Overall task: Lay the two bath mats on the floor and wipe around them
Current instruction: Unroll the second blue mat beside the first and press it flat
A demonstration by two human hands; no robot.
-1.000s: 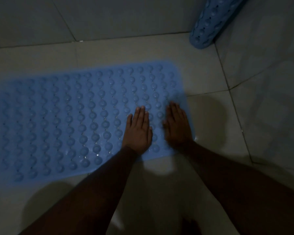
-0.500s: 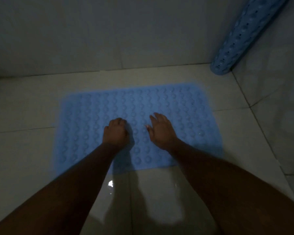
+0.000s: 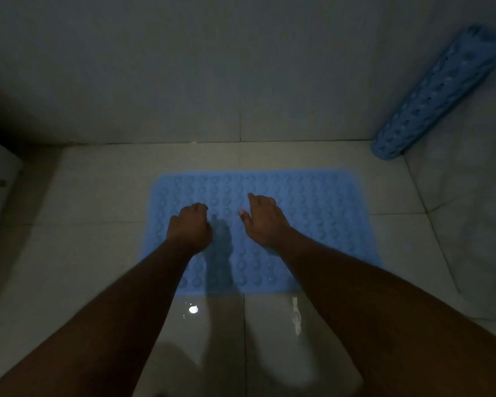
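One mat down, one to go, by the look of it. Going left to right: the tiled floor on the left is bare pale tile, and nearer the person there's a wet patch catching the light, so my guess is the wiping hasn't been done yet.

The left hand is over the left half of the flat blue bath mat. Its fingers are curled under into a loose fist with nothing in it that I can see. I can't tell if the knuckles actually touch the mat or hang just above it.

The right hand is near the mat's middle, fingers relaxed and a bit spread, tips drooping toward the bumps, holding nothing. I'd guess both hands are there for pressing the mat down so it sits flush.

The mat itself lies flat, bumpy side up. Its long axis runs left to right, roughly parallel to the far wall, with a long edge facing the person. That seems sensible, since it leaves a strip of tile all round for wiping.

Far right, the rolled bath mat is parked in the corner, well apart from the flat one. Its lower end is on the floor and its long axis tilts up and to the right along the side wall. Probably stood there to keep it out of the way. It'll want to curl when unrolled.
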